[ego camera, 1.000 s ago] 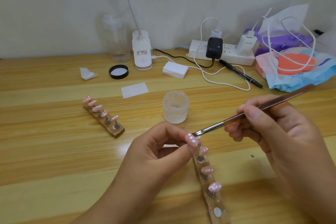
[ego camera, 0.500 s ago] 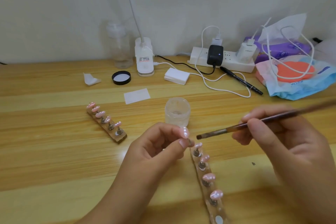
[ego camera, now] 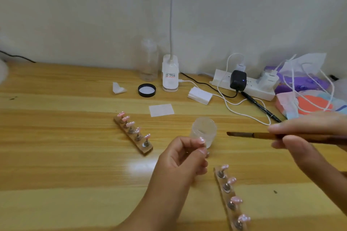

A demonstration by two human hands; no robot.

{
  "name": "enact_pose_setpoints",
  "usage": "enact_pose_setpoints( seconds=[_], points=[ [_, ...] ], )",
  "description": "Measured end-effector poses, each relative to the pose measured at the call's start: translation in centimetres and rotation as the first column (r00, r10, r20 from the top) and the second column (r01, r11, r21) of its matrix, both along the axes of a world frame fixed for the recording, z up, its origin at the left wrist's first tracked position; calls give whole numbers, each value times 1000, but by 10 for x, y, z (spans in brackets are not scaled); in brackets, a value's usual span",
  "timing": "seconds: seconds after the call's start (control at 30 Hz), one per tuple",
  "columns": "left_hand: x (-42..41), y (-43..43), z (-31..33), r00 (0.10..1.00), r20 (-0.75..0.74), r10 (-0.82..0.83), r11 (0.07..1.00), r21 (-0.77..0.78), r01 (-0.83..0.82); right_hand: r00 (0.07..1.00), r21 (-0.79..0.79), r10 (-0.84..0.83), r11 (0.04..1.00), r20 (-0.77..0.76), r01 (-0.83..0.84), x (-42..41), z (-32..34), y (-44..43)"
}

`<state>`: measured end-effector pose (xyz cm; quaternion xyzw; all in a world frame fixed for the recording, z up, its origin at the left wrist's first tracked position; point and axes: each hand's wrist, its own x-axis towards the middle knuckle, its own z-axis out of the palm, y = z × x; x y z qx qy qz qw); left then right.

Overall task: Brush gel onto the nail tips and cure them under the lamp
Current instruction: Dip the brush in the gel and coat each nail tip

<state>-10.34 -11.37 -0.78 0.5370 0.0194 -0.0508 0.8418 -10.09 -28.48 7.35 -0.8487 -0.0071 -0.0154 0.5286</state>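
Left hand (ego camera: 183, 157) pinches one pink nail tip (ego camera: 202, 140) above the bench (ego camera: 56, 146); right hand (ego camera: 304, 125) grips the brush (ego camera: 244, 134), bristles near the gel jar (ego camera: 203, 129).

Left hand (ego camera: 180, 157) pinches a nail tip (ego camera: 201, 139) between thumb and forefinger, while right hand (ego camera: 304, 137) grips the brush (ego camera: 244, 134).

I count two wooden holder strips (ego camera: 148, 150): five glossy pink nail tips (ego camera: 130, 124) on the centre one, four on the lower-right. One frosted plastic jar (ego camera: 203, 130), one brown brush (ego camera: 244, 134).
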Motion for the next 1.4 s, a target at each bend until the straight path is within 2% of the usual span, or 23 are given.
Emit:
enact_pose_setpoints(
  seconds=[0.03, 0.07, 0.1, 0.13, 0.2, 0.23, 0.3, 0.37, 0.43, 0.53, 0.6, 0.67, 0.77, 0.9, 1.0, 1.13, 1.4],
  points=[
    [1, 1, 0, 1000, -3, -3, 1000, -7, 3, 996, -22, 4, 1000, 87, -2, 13, -3, -8],
    [2, 1, 1, 1000, -12, 1, 1000, -21, -1, 981, -160, -7, 986, 194, 39, 26, 2, -12],
    [2, 2, 1, 1000, -20, 9, 999, -36, -9, 926, -322, 90, 946, 367, 36, 29, 11, -11],
    [2, 3, 2, 999, -34, 18, 998, -56, -20, 870, -363, 152, 931, 469, 33, 32, 19, -5],
    [2, 4, 4, 998, -54, 30, 995, -96, -35, 800, -440, 262, 898, 540, 3, 40, 14, 2],
    [2, 5, 5, 998, -57, 34, 994, -106, -40, 795, -429, 289, 902, 534, -40, 44, 10, 9],
    [3, 4, 6, 998, -55, 38, 994, -103, -43, 860, -458, 291, 886, 420, -76, 55, -1, 19],
    [4, 4, 5, 998, -50, 38, 995, -87, -43, 903, -580, 304, 811, 305, -77, 60, -11, 24],
    [4, 4, 4, 998, -47, 39, 996, -84, -43, 904, -616, 306, 785, 298, -62, 61, -17, 22],
    [5, 4, 4, 998, -39, 43, 995, -93, -46, 905, -450, 231, 892, 358, -50, 48, -15, 12],
    [4, 5, 4, 998, -39, 42, 995, -92, -45, 913, -248, 130, 968, 386, -34, 36, -17, 1],
    [4, 5, 3, 999, -31, 29, 997, -71, -31, 928, 6, 23, 1000, 371, -27, 22, -21, -9],
    [5, 5, 4, 1000, -13, 11, 998, -60, -12, 953, 288, -134, 956, 270, 53, 7, -36, -25],
    [4, 2, 7, 1000, 2, -18, 998, -57, 18, 968, 545, -241, 822, 73, 164, 5, -53, -33],
    [5, 2, 4, 1000, -2, -24, 999, -22, 24, 977, 609, -211, 772, -25, 182, 9, -56, -31],
    [3, 2, 3, 1000, -3, -26, 999, -22, 26, 978, 608, -192, 769, -76, 198, 10, -59, -28],
    [3, 2, 3, 998, 1, -59, 998, -22, 59, 970, 506, -243, 833, -26, 222, 11, -60, -29]
  ],
)
